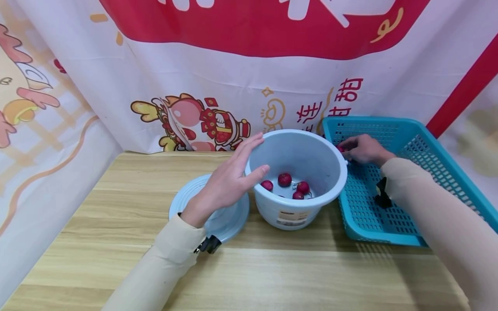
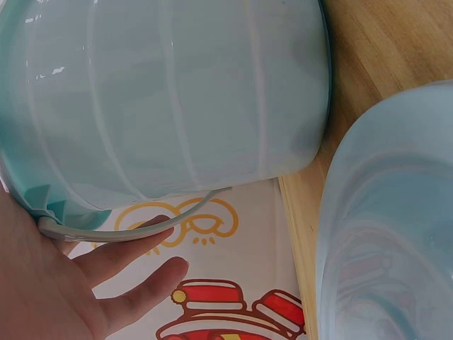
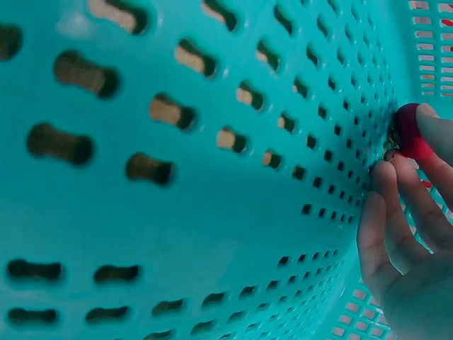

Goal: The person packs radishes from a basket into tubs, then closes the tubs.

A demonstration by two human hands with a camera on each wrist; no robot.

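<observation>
A light blue bucket [image 1: 295, 211] stands upright with several red radishes [image 1: 285, 179] at its bottom. My left hand [image 1: 233, 172] rests at the bucket's left rim, fingers stretched out and thumb reaching over the edge. In the left wrist view, its fingers [image 2: 134, 283] lie along the bucket's pale handle [image 2: 141, 230], outside the wall. Inside the turquoise basket [image 1: 352, 224], my right hand [image 1: 365, 150] pinches a red radish [image 3: 410, 131] between thumb and fingers, close to the basket's side wall. The radish's stem end points toward that wall.
A round light blue lid [image 1: 233, 222] lies on the wooden table [image 1: 97, 242], partly under my left forearm. Right of the bucket, the basket's rim comes close to the bucket's side. A printed white cloth [image 1: 233, 77] hangs behind the table.
</observation>
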